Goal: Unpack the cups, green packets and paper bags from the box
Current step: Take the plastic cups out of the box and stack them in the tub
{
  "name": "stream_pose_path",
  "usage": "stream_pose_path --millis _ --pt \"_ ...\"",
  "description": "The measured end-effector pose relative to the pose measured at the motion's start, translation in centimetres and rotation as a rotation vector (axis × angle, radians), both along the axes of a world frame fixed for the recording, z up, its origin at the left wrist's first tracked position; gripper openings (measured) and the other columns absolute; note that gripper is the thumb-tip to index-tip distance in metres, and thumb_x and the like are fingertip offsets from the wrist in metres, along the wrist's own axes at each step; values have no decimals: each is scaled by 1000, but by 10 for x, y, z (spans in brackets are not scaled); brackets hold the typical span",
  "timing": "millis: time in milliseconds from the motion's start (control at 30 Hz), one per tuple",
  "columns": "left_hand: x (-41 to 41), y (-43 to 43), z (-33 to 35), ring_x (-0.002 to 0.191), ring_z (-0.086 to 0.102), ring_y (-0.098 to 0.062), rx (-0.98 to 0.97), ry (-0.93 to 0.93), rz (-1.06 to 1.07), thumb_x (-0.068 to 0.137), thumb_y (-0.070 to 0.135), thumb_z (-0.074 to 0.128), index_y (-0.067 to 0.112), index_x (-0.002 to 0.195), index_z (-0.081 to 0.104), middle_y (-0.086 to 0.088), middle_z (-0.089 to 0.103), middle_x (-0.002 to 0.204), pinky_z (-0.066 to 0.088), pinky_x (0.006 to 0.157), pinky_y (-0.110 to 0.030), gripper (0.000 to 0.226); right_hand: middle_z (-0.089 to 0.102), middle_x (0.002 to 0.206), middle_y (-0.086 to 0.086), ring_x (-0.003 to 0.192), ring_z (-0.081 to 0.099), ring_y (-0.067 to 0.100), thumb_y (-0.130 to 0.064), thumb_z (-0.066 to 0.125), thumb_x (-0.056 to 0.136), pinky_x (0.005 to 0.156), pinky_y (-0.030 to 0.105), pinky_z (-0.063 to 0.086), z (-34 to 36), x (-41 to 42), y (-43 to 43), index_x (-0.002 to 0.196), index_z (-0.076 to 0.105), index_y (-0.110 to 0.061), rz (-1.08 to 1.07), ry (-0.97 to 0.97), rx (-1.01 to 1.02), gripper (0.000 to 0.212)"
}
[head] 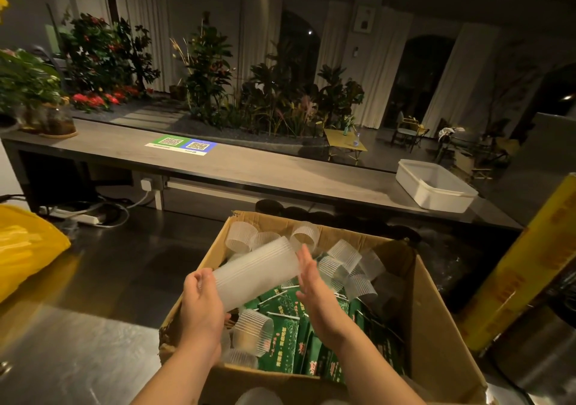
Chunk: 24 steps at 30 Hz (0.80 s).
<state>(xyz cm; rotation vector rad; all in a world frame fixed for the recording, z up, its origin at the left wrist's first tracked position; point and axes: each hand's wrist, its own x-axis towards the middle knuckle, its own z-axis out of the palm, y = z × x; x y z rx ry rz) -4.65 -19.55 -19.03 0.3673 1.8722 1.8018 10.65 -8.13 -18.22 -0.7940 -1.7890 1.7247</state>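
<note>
1. The left hand grips the lower end of a cup stack, held slantwise over the box at lower centre.
2. The right hand, fingers straight, braces the upper end, likely to keep the cups nested.
3. Green packets and loose cups lie in the box.

The brown cardboard box is open on top, but a stack of nested clear plastic cups gripped in the left hand slants across its middle. Loose ribbed clear cups crowd the far side. Steel countertop runs leftward to a yellow plastic bag. A tall yellow package stands near the box's right wall.
</note>
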Motion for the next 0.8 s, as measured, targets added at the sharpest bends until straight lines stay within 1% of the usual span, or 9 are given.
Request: stream_pose_path --millis 67,133,167,267,400,533,667,733,800 --pt "0 0 -1 97 57 -22 17 15 14 108 48 38 30 126 41 -5 47 120 52 63 -31 26 32 155 -17 140 39 12 -60 43 100 113 42 40 1 -8 5 154 32 -32 -216 53 -89 62" --pt "0 0 -3 98 56 -21 24 30 34 108 49 37 30 127 41 -5 47 121 53 64 -31 28 55 139 -2 113 58 12 -32 54 104 97 36 54 -3 -14 8 132 51 -24 -363 -185 0 29" --pt "-1 0 -4 98 56 -21 25 31 42 108 50 37 30 127 41 -5 47 121 53 64 -31 28 59 134 -1 104 60 8 -28 57 103 91 31 57 -8 -16 8 128 55 -22 -303 -361 99 27" --pt "-3 1 -6 99 57 -22 30 24 49 107 51 37 31 126 41 -4 47 121 53 64 -31 28 54 142 -6 111 59 8 -34 67 97 78 17 53 -26 -27 -5 141 53 -24 52 -633 350 48" --pt "-2 1 -5 98 56 -22 30 34 57 108 48 38 30 126 42 -5 47 121 53 64 -30 26 45 155 1 139 48 23 -30 77 90 115 37 42 -42 -45 -13 154 39 -25 254 -856 522 74" --pt "-1 2 -5 96 55 -22 39 21 58 108 46 38 29 127 42 -6 46 122 52 63 -30 26 47 152 4 134 52 29 -18 77 87 110 41 48 -46 -47 -6 156 34 -33 290 -938 523 82" --pt "-1 2 -5 97 56 -22 50 17 56 108 46 38 29 125 43 -5 46 120 53 64 -31 25 58 133 4 113 60 23 -13 72 88 88 32 59 -42 -29 4 141 53 -25 164 -811 300 57" --pt "-2 1 -6 98 56 -23 48 13 52 108 46 38 29 124 43 -5 46 119 53 65 -32 24 60 120 6 100 60 19 -13 73 88 77 27 56 -36 -17 12 121 59 -14 -79 -522 96 35" --pt "-3 1 -8 99 56 -23 38 15 45 108 47 38 30 124 43 -4 46 119 54 66 -32 24 63 114 13 92 59 24 -16 71 92 76 32 51 -23 -5 22 103 59 -7 -333 -185 -146 19"
